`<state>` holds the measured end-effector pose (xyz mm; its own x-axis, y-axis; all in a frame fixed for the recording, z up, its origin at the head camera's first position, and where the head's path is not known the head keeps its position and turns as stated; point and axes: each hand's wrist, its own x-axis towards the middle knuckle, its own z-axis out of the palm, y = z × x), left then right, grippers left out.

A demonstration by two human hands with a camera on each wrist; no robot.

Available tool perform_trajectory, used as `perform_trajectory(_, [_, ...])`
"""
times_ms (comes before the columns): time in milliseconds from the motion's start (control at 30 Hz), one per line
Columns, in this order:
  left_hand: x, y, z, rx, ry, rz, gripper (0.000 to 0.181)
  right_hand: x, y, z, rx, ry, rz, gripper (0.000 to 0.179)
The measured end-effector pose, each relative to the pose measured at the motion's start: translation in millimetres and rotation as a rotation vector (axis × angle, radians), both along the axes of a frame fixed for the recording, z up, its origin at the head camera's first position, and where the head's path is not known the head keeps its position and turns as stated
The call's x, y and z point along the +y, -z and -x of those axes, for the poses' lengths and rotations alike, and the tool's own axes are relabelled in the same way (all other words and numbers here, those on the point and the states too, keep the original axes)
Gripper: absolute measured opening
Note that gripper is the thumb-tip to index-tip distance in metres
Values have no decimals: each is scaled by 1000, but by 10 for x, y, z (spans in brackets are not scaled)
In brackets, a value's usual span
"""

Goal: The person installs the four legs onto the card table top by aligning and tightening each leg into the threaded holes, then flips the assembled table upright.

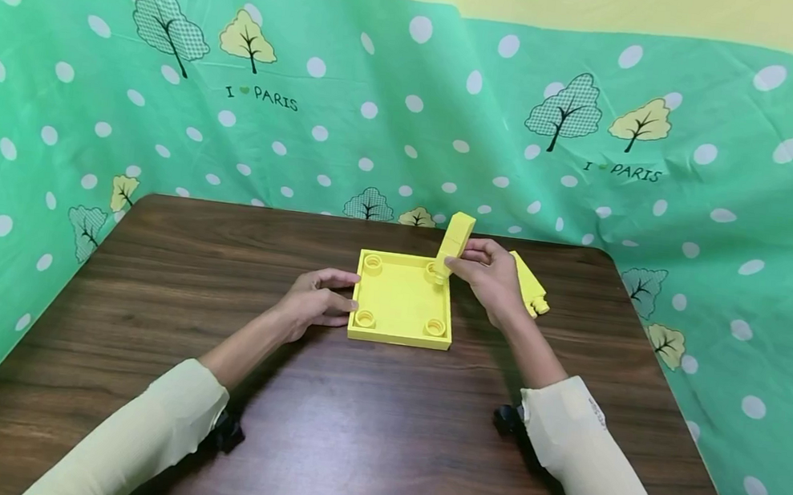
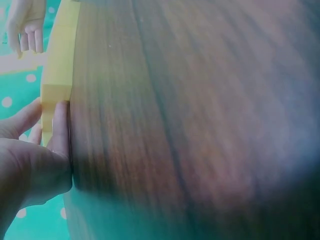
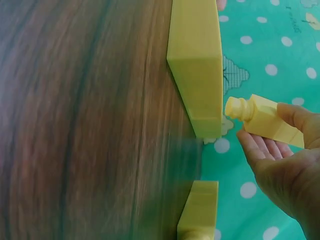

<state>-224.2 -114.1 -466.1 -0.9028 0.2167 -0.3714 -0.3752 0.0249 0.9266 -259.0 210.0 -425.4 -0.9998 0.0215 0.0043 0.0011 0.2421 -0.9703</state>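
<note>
A square yellow tray-like panel (image 1: 401,300) lies on the table, its raised rim upward and a round socket in each corner. My left hand (image 1: 314,303) touches the panel's left side with extended fingers. Between thumb and fingers, my right hand (image 1: 491,278) pinches a yellow block-shaped leg (image 1: 457,234), tilted over the far right corner socket. The right wrist view shows the leg's ridged round end (image 3: 239,108) pointing at the panel, apart from it. Further right lie more yellow legs (image 1: 528,281), partly hidden by my right hand.
The dark wood-grain table (image 1: 377,431) spreads out in front of me. Behind and beside it hangs a green dotted cloth (image 1: 410,120) with printed trees. The legs on the table lie close to my right wrist.
</note>
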Motion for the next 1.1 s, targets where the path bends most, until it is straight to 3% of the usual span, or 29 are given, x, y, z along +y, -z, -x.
perform_trajectory(233, [-3,-30,-14,-10,-4,0,60,-149,0,-6,18,-31,44,49])
perform_trajectory(567, [9,-44,-10,-9,-4,1,60,-298,55,-1,46,-11,86,45])
perform_trajectory(900, [4,-35,-31,-10,-16,-3,60,-447,37,-18,38,-31,155,42])
perform_trajectory(1100, [6,-10,-42,-16,-27,-11,60,-530,48,-31,29,-57,145,42])
